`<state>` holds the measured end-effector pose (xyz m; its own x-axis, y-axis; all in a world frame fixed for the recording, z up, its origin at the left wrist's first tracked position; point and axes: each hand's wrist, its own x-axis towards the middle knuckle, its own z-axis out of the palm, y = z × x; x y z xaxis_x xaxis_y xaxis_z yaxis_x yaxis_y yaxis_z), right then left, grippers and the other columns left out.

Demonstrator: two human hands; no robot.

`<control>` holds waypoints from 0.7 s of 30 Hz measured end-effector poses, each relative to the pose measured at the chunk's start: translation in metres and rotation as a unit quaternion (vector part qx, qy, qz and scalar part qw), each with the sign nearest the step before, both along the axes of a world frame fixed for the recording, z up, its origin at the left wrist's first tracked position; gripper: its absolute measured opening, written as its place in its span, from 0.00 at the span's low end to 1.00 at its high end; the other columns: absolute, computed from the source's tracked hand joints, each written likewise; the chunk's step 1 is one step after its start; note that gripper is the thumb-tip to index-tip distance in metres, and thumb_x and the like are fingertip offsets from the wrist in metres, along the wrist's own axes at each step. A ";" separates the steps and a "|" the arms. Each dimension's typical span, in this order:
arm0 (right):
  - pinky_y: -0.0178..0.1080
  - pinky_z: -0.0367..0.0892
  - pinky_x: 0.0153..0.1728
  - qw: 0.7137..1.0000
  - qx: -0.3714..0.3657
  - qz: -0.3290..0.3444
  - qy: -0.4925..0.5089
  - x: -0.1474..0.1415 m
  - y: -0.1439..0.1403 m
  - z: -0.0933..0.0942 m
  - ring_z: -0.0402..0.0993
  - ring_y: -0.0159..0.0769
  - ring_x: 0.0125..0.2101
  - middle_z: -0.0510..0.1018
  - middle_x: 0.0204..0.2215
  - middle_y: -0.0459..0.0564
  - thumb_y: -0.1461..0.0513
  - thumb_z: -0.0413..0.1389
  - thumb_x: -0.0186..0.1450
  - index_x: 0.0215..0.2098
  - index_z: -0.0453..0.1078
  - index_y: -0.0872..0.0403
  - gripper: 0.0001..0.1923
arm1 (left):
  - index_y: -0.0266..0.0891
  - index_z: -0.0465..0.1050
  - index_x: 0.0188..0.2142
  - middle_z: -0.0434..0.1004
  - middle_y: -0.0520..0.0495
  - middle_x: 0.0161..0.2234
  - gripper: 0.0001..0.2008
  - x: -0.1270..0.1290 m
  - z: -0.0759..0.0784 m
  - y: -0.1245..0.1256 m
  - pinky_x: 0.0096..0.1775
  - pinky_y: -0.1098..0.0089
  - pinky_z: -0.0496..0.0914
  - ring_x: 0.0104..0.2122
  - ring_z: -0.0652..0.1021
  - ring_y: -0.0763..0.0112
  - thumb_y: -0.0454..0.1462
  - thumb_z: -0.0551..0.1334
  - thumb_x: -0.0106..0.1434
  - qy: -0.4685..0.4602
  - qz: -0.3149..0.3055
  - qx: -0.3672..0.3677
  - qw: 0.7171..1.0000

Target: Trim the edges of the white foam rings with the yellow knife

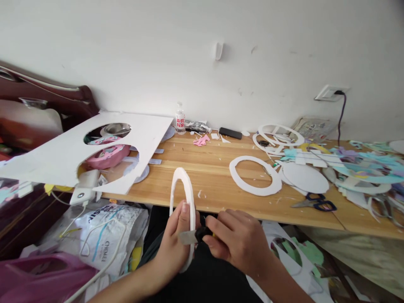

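1. Board first: a big white foam board (pixel 63 155) with round holes cut out lies at the far left, leaning over the table (pixel 202 185) edge.
2. My left hand (pixel 176 240) comes next. It is closed around the white foam ring (pixel 183 198), thumb on one side and fingers on the other. The ring stands up on its edge, low in front of me, just past the near edge of the table.
3. My right hand (pixel 236 240) is closed on a small knife (pixel 192 236) with a black handle. The blade lies flat against the ring's rim, close to my left thumb.
4. To trim well, I think I should hold the ring still, take off thin bits slowly, and keep my thumb out of the blade's way.
5. On the table to the right lie another flat ring (pixel 255 175), a white round piece (pixel 305 177) and blue scissors (pixel 315 203).
6. Far right is a heap of colored paper scraps (pixel 369 168).
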<state>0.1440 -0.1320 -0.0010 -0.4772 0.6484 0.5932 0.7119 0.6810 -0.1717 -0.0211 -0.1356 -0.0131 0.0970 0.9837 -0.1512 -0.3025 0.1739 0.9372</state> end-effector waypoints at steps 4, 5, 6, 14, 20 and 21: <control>0.37 0.53 0.29 1.000 0.012 -0.021 -0.002 0.003 0.000 -0.002 0.65 0.33 0.24 0.70 0.22 0.46 0.54 0.45 0.74 0.36 0.71 0.54 0.18 | 0.40 0.61 0.26 0.58 0.59 0.17 0.24 0.000 0.001 0.001 0.16 0.76 0.55 0.13 0.59 0.81 0.57 0.56 0.66 0.005 -0.003 -0.020 1.000; 0.37 0.53 0.28 1.000 0.017 -0.025 -0.003 0.004 0.000 -0.002 0.64 0.33 0.24 0.70 0.22 0.45 0.55 0.45 0.74 0.36 0.71 0.54 0.17 | 0.40 0.61 0.26 0.58 0.59 0.17 0.24 0.000 0.001 0.000 0.16 0.76 0.56 0.13 0.59 0.81 0.57 0.56 0.64 0.006 -0.005 -0.023 1.000; 0.37 0.53 0.28 0.999 0.018 -0.027 -0.003 0.004 0.000 -0.002 0.64 0.33 0.24 0.70 0.22 0.45 0.54 0.45 0.74 0.36 0.71 0.54 0.17 | 0.40 0.61 0.26 0.59 0.59 0.17 0.25 0.001 0.002 0.000 0.17 0.76 0.56 0.13 0.59 0.81 0.58 0.57 0.63 0.005 -0.007 -0.023 1.000; 0.38 0.52 0.28 0.999 0.020 -0.034 -0.005 0.003 0.003 -0.004 0.64 0.33 0.24 0.70 0.22 0.46 0.54 0.45 0.74 0.36 0.71 0.54 0.18 | 0.40 0.63 0.28 0.61 0.59 0.16 0.25 0.001 -0.004 -0.001 0.15 0.77 0.54 0.13 0.59 0.81 0.59 0.57 0.62 -0.004 -0.014 -0.050 0.999; 0.38 0.52 0.28 0.999 0.019 -0.037 0.013 -0.003 0.004 -0.004 0.63 0.33 0.23 0.70 0.22 0.45 0.55 0.44 0.74 0.36 0.72 0.54 0.18 | 0.41 0.61 0.27 0.58 0.60 0.14 0.28 0.000 -0.003 -0.002 0.14 0.77 0.52 0.12 0.58 0.81 0.63 0.56 0.59 0.021 -0.019 -0.058 0.998; 0.38 0.52 0.28 0.999 0.021 -0.032 0.009 -0.004 0.004 -0.002 0.63 0.33 0.23 0.70 0.22 0.46 0.55 0.44 0.74 0.36 0.72 0.54 0.19 | 0.41 0.61 0.28 0.59 0.60 0.14 0.28 0.000 -0.003 -0.003 0.14 0.78 0.52 0.12 0.58 0.81 0.63 0.57 0.59 0.021 -0.012 -0.059 0.998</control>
<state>0.1404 -0.1276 -0.0035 -0.4242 0.6515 0.6290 0.7517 0.6406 -0.1566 -0.0210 -0.1383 -0.0161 0.1124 0.9564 -0.2696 -0.2577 0.2901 0.9217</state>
